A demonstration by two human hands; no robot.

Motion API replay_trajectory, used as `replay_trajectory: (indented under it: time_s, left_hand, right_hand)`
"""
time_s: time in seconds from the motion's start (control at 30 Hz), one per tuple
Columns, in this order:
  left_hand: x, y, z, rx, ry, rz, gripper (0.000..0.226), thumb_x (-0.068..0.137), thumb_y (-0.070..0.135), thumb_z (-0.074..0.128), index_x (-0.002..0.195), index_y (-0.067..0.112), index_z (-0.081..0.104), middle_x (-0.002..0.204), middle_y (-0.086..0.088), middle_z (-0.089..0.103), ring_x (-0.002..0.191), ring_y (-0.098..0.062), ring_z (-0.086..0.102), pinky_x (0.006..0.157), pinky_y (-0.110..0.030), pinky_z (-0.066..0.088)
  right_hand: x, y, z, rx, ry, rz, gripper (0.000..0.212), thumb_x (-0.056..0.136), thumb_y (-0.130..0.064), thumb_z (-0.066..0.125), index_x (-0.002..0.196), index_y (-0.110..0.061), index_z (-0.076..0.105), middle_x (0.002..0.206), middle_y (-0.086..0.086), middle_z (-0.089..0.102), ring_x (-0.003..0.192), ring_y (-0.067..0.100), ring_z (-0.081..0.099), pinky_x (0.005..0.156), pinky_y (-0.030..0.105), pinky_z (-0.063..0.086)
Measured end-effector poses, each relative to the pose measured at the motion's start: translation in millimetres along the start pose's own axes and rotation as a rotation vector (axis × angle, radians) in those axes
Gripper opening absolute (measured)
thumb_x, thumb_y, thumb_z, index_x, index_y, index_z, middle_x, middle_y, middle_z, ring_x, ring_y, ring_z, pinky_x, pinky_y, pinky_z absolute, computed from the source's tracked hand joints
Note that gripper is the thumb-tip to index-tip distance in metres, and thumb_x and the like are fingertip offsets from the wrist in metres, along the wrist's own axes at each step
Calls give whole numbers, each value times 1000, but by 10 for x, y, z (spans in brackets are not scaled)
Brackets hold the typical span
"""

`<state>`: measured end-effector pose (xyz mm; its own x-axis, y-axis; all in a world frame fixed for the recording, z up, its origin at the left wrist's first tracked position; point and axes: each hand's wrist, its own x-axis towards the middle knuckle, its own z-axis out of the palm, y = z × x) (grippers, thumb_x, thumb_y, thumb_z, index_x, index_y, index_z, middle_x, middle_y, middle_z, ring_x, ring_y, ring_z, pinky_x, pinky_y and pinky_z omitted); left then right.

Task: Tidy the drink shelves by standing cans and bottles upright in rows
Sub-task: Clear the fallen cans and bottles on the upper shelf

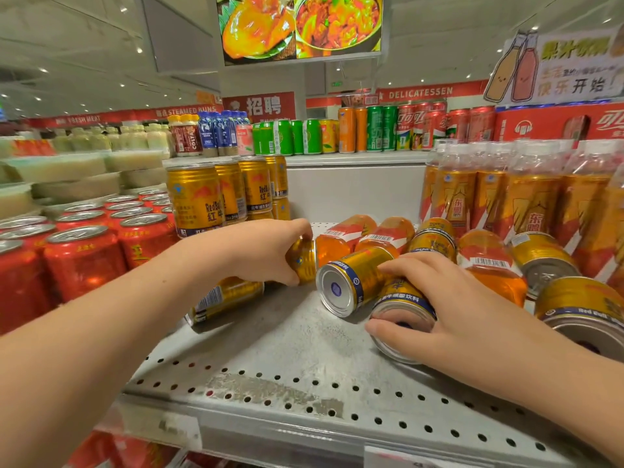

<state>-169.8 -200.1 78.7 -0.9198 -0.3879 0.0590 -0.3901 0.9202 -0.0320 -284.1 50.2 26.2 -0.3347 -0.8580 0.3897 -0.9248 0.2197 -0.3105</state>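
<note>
Several gold Red Bull cans and orange drink bottles lie toppled on the grey perforated shelf (277, 376). My left hand (266, 253) grips one fallen gold can (302, 260) at its end. My right hand (449, 302) curls over another fallen gold can (401, 305), thumb across its silver base. Between the two lies a third can (351, 283), base toward me. A further can (223, 300) lies under my left forearm. Fallen orange bottles (391, 234) lie behind. Upright gold cans (196, 201) stand stacked at the back left.
Red cans (81, 255) stand in rows on the left. Upright orange bottles (526, 197) in shrink wrap fill the right, with more fallen gold cans (580, 305) before them. Green, orange and red cans (378, 130) line the higher shelf.
</note>
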Motion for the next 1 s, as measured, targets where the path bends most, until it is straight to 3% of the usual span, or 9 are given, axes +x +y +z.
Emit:
replay_trajectory:
  time_s: [0.17, 0.27, 0.33, 0.4, 0.53, 0.63, 0.73, 0.9, 1.0]
  left_hand:
    - [-78, 64, -18, -16, -44, 6, 74, 89, 37, 75, 150, 32, 33, 140, 3, 53, 114, -18, 55, 94, -31, 50]
    - [-193, 173, -47, -8, -61, 28, 73, 92, 47, 65, 153, 33, 28, 147, 5, 44, 125, -16, 48, 107, -34, 45]
    - [-286, 316, -34, -65, 23, 101, 72, 92, 51, 58, 154, 37, 24, 152, 10, 39, 133, -12, 42, 109, -31, 39]
    - [-358, 476, -1, -140, 122, 171, 67, 90, 54, 52, 151, 40, 29, 150, 13, 41, 135, -10, 41, 109, -30, 38]
    - [-376, 642, 162, -225, 278, 131, 44, 98, 57, 49, 134, 33, 52, 130, 12, 59, 117, -12, 56, 96, -32, 48]
    - [-399, 727, 301, -164, 409, 109, 38, 98, 55, 52, 122, 27, 57, 119, 8, 61, 107, -15, 59, 89, -38, 51]
    - [-443, 759, 324, -198, 443, 89, 38, 94, 53, 60, 124, 28, 58, 118, 9, 61, 105, -14, 59, 88, -39, 52]
    - [-659, 598, 289, -282, 427, 52, 44, 92, 51, 66, 131, 34, 60, 126, 16, 62, 113, -5, 57, 94, -26, 48]
    - [-864, 437, 299, -328, 429, 8, 43, 89, 56, 64, 130, 43, 58, 124, 28, 58, 110, 8, 52, 86, -10, 41]
  right_hand:
    - [6, -10, 18, -26, -9, 54, 83, 72, -85, 46, 144, -48, 28, 143, -26, 27, 131, -1, 31, 100, 20, 33]
    - [0, -5, 39, -42, 1, 67, 82, 74, -84, 45, 145, -49, 25, 144, -26, 27, 132, -1, 31, 99, 20, 32]
    - [-2, -11, 50, -49, 10, 70, 78, 75, -80, 43, 144, -49, 24, 143, -25, 28, 132, 0, 31, 97, 20, 31]
    - [-7, -10, 49, -63, 8, 64, 75, 75, -76, 40, 144, -49, 23, 141, -24, 28, 132, 1, 31, 96, 21, 31]
    - [-36, 15, 25, -46, -24, 44, 71, 72, -77, 33, 138, -55, 21, 136, -27, 26, 128, 0, 32, 95, 21, 31]
    - [-64, 27, 31, -1, 16, 20, 78, 71, -86, 37, 141, -55, 23, 137, -29, 30, 127, -4, 35, 94, 19, 34]
    - [-84, 10, 50, 57, 77, 8, 79, 68, -90, 41, 138, -59, 25, 130, -32, 35, 118, -14, 37, 83, 10, 36]
    - [-90, -2, 61, 67, 109, 4, 76, 66, -90, 44, 134, -60, 28, 123, -33, 36, 110, -13, 38, 76, 8, 36]
    - [-47, -28, 62, 77, 93, -4, 76, 67, -85, 48, 135, -55, 32, 125, -28, 40, 113, -7, 41, 81, 10, 36]
